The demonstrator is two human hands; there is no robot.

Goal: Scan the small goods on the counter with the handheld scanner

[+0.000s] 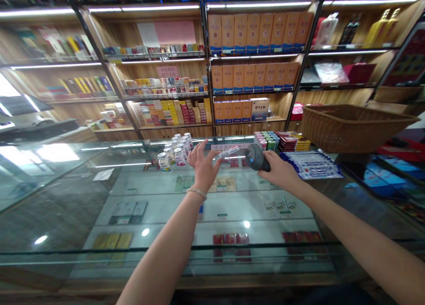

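Observation:
My left hand (205, 163) pinches a small white-and-red stick-shaped packet (229, 152) between thumb and forefinger, its other fingers raised. Facing the packet from the right is a dark grey handheld barcode scanner (255, 156) with a small blue light on its head. My right hand (277, 168) is wrapped round the scanner's handle. Both hands are above the glass counter (159, 207). Left of my left hand stand several small white jars (179, 156) with silvery lids. Blue-and-white sachets (308, 163) lie in a row just beyond my right hand.
Pink, green and blue small packs (267, 140) and red-and-yellow boxes (292, 141) are stacked at the counter's far edge. A wicker basket (355, 128) stands at the right. Cigarette packs sit inside the glass case. Behind, lit wooden shelves hold orange boxes (254, 32) and bottles.

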